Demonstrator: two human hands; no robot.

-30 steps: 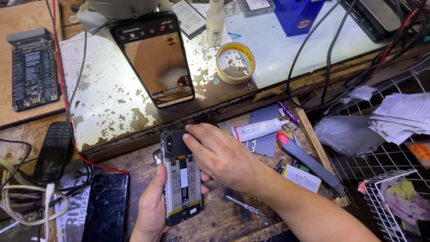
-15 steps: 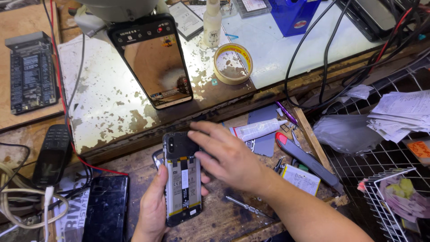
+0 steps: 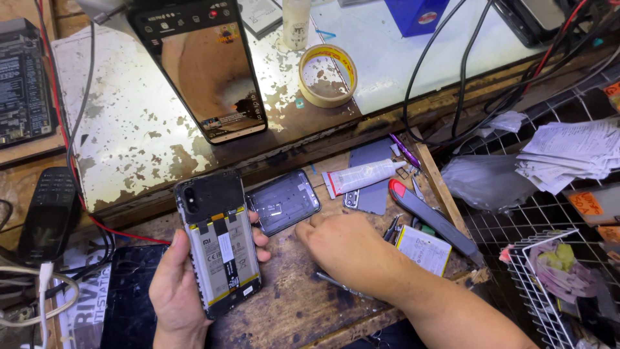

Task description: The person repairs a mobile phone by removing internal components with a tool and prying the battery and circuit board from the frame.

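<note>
Head view shows the left hand [image 3: 177,284] gripping an opened phone [image 3: 218,242], back cover off and battery exposed, held tilted above the wooden bench [image 3: 297,304]. Beside it lies the grey back cover [image 3: 284,201], flat on the bench. Right hand [image 3: 352,249] rests knuckles-up just beside that cover, fingers curled loosely and holding nothing visible, near a white tube [image 3: 365,176].

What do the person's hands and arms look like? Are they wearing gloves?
No gloves. Both the left hand and the right hand are bare, and no rings or watch show. The right forearm is bare too, with no sleeve in view. The fingers have short nails.
</note>
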